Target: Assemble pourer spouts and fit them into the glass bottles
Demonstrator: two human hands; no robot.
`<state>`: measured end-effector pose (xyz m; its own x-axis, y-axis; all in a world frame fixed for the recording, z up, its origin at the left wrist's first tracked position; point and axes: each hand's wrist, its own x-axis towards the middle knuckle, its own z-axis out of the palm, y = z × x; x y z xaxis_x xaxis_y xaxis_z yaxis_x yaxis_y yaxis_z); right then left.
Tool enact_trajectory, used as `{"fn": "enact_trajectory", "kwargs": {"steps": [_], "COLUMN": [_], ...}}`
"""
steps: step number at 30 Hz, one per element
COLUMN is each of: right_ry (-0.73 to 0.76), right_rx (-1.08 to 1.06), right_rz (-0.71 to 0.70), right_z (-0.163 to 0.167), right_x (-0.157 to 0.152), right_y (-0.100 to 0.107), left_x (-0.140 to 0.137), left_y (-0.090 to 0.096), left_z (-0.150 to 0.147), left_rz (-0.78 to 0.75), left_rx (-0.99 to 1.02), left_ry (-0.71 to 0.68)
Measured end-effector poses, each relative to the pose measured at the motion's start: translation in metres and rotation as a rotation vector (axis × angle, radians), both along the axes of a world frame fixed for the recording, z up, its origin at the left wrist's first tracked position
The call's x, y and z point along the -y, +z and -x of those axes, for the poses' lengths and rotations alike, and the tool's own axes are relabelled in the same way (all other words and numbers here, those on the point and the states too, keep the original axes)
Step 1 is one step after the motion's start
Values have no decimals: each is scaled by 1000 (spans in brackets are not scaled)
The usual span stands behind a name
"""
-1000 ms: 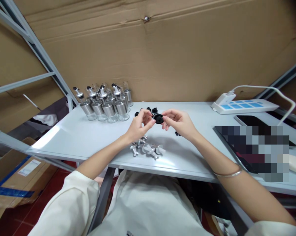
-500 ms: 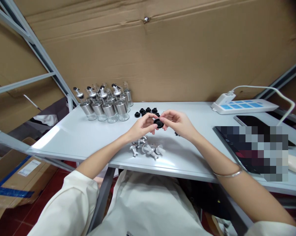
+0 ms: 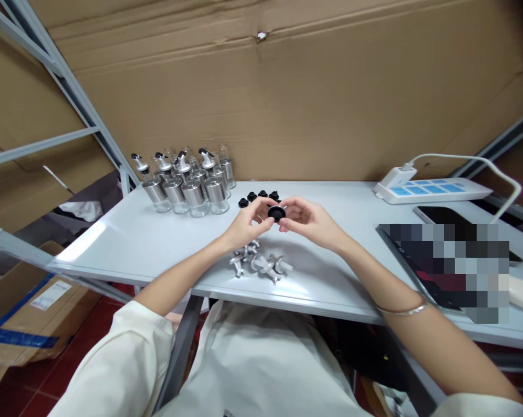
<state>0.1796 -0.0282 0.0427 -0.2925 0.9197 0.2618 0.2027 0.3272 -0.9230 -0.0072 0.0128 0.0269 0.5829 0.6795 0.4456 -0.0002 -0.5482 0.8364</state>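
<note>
Above the table, my left hand point(image 3: 249, 223) and my right hand point(image 3: 308, 219) grip a round black stopper point(image 3: 277, 214) from either side. Its dark ringed face is turned toward me, and a thin pale edge shows along its top. Behind my fingers, several similar black stoppers point(image 3: 251, 197) lie on the table, partly hidden by my hands. Several silver-white pourer spouts point(image 3: 267, 266) lie in a loose heap on the near side of my hands.
Glass bottles with steel sleeves point(image 3: 194, 191) stand at the back left; several carry pourer tops. A power strip point(image 3: 435, 190) with a plugged-in charger point(image 3: 398, 174), a phone point(image 3: 443, 217) and a partly blurred tablet point(image 3: 400, 249) occupy the right. Cardboard point(image 3: 313, 104) backs the table point(image 3: 113, 243).
The stopper has turned between my fingers, so a different side faces me. My right thumb has shifted down to its lower edge. The loose parts on the table have not moved.
</note>
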Motion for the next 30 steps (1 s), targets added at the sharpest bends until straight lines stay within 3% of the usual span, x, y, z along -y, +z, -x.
{"fn": "enact_trajectory", "kwargs": {"steps": [9,30], "right_ry": [17,54], "right_rx": [111,242], "right_rz": [-34,-65], "right_z": [2,5], "right_x": [3,6], "right_y": [-1,3], "left_x": [10,8], "left_y": [8,4], "left_z": [-1,-1], "left_rz": [-36,-79], "left_rx": [-137,-208], "left_ry": [52,45]}}
